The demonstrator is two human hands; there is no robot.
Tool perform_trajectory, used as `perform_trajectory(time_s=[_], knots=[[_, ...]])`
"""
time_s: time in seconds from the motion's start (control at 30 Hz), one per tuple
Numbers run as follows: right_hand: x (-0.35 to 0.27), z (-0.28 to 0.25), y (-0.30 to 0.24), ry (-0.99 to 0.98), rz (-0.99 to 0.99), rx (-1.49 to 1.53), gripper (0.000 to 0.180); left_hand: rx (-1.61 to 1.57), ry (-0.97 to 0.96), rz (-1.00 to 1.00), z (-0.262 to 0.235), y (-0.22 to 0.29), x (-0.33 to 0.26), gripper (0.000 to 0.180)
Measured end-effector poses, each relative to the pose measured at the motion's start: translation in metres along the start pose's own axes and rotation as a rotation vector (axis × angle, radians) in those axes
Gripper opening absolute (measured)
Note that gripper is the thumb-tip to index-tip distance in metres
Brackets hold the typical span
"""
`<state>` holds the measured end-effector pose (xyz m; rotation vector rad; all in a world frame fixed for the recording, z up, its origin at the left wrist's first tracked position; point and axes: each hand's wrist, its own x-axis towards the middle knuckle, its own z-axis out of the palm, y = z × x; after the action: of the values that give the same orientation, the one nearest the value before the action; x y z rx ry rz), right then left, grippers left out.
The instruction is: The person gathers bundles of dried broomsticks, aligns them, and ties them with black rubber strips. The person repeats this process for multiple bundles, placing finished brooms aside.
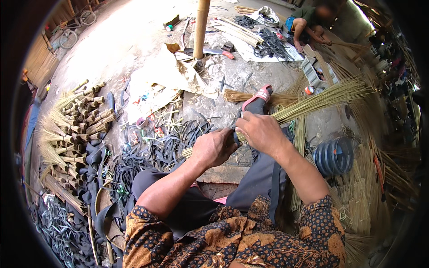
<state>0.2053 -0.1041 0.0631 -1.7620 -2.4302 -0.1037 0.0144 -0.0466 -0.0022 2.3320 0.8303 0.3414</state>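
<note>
A long bundle of thin straw-coloured sticks [319,100] lies slantwise before me, its loose tips fanning out to the far right and its short butt end [187,152] showing beside my left wrist. My right hand [261,131] is closed around the bundle. Close by, my left hand [213,147] has its fingers bent tight at a black rubber strip [237,135] that crosses the sticks between both hands. How far the strip wraps round is hidden by the fingers. My foot in a pink-strapped sandal [263,93] rests just beyond the right hand.
Tied stick bundles [80,129] are piled at the left, with black rubber strips [152,152] heaped nearer me. A ribbed blue container [334,156] stands by my right arm. Beyond a bamboo post [201,31] lies a red-handled knife [219,52]. Another person [308,27] crouches far right.
</note>
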Motion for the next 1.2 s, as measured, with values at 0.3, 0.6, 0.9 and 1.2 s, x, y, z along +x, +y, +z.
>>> perform_trajectory(time_s=[0.3, 0.6, 0.9, 1.2], knots=[[-0.017, 0.017, -0.005, -0.035, 0.171, 0.503, 0.012, -0.306, 0.024, -0.187, 0.0, -0.014, 0.011, 0.046], [-0.025, 0.03, -0.001, 0.29, 0.071, 0.557, 0.012, -1.164, -0.052, -0.282, -0.021, 0.001, 0.022, 0.036], [-0.001, 0.047, -0.028, 0.672, 0.29, 0.501, 0.021, -1.079, 0.128, -0.303, -0.023, 0.009, 0.032, 0.021], [0.009, 0.041, -0.034, 0.613, 0.336, 0.256, 0.023, -0.972, 0.155, -0.265, -0.017, 0.004, 0.029, 0.029]])
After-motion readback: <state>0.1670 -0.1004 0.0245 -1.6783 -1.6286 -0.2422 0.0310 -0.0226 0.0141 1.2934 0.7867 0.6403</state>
